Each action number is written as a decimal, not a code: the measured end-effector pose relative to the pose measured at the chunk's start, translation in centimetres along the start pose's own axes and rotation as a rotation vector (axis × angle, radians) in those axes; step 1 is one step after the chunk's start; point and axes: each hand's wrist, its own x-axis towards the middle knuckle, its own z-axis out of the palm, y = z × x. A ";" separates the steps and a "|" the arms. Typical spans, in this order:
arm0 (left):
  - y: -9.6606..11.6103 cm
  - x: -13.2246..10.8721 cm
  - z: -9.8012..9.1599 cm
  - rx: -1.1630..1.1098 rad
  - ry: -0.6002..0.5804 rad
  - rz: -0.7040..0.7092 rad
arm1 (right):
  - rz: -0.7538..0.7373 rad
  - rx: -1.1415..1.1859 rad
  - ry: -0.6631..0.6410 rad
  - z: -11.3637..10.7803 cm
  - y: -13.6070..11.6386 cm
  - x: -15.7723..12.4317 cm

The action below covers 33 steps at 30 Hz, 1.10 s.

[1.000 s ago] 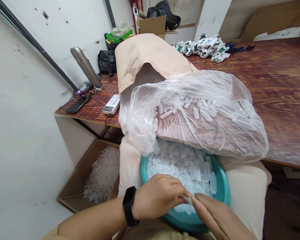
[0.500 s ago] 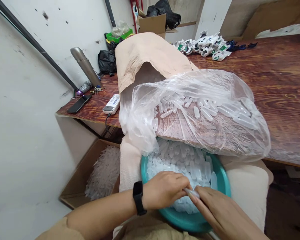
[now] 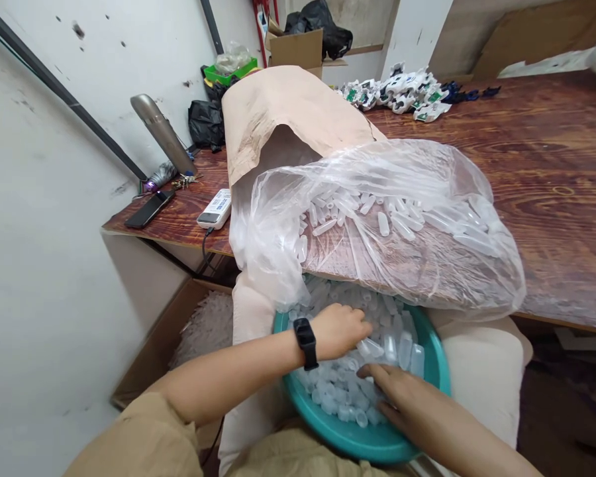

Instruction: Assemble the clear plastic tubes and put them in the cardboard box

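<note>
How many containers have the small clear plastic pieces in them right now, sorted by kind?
teal basin: 1
clear plastic bag: 1
cardboard box on the floor: 1
Total: 3

Left hand [image 3: 340, 330] with a black wristband [image 3: 305, 343] dug into clear plastic pieces [image 3: 345, 392] heaped in a teal basin [image 3: 438, 371], right hand [image 3: 402, 397] flat on them just beside, clear plastic bag [image 3: 377, 199] of more pieces overhanging the wooden table [image 3: 551, 165] edge above, cardboard box [image 3: 144, 368] at left
</note>
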 end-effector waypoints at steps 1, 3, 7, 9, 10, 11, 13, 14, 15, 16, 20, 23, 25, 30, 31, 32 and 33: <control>-0.1 -0.8 -0.2 -0.016 0.007 -0.027 | 0.001 0.056 0.016 -0.2 -0.1 0.0; -0.1 -2.7 -0.5 -0.062 0.022 -0.084 | 0.011 0.130 0.089 -0.6 0.1 0.0; 0.3 -6.1 -0.6 -0.175 0.039 -0.179 | 0.079 0.151 0.240 -1.0 1.0 -0.1; 0.5 -7.2 -0.7 -0.303 0.064 -0.219 | 0.078 0.080 0.284 -1.1 1.5 -0.1; 0.7 -7.6 -0.8 -0.395 0.081 -0.237 | 0.062 0.017 0.307 -1.1 1.6 -0.1; 0.8 -7.9 -0.9 -0.494 0.097 -0.258 | 0.040 -0.050 0.326 -1.1 1.6 0.0; 1.1 -8.2 -1.2 -0.662 0.124 -0.310 | -0.002 -0.133 0.312 -1.0 1.2 0.2; 1.2 -8.3 -1.3 -0.707 0.133 -0.339 | -0.015 -0.141 0.273 -0.8 0.8 0.4; 1.3 -8.3 -1.4 -0.738 0.141 -0.367 | -0.023 -0.138 0.219 -0.6 0.3 0.6; 1.4 -8.4 -1.4 -0.764 0.148 -0.387 | -0.028 -0.135 0.166 -0.2 -0.2 0.9; 1.8 -8.3 -1.2 -0.846 0.125 -0.396 | -0.046 -0.173 0.089 1.6 -1.6 2.2; 1.9 -8.6 -1.1 -0.835 0.158 -0.401 | -0.057 -0.151 0.088 1.6 -1.6 2.8; 2.0 -8.9 -1.1 -0.813 0.208 -0.396 | -0.062 -0.052 0.122 0.6 -1.4 2.6; 2.4 -9.3 -1.2 -0.778 0.223 -0.265 | 0.004 0.329 0.408 -2.0 -1.9 1.3; 2.5 -9.2 -1.2 -0.757 0.222 -0.240 | 0.004 0.344 0.444 -2.2 -2.1 1.0; 2.7 -9.2 -1.2 -0.731 0.219 -0.222 | -0.007 0.342 0.464 -2.4 -2.4 0.7; 2.9 -9.1 -1.2 -0.703 0.216 -0.207 | -0.027 0.330 0.475 -2.4 -2.6 0.5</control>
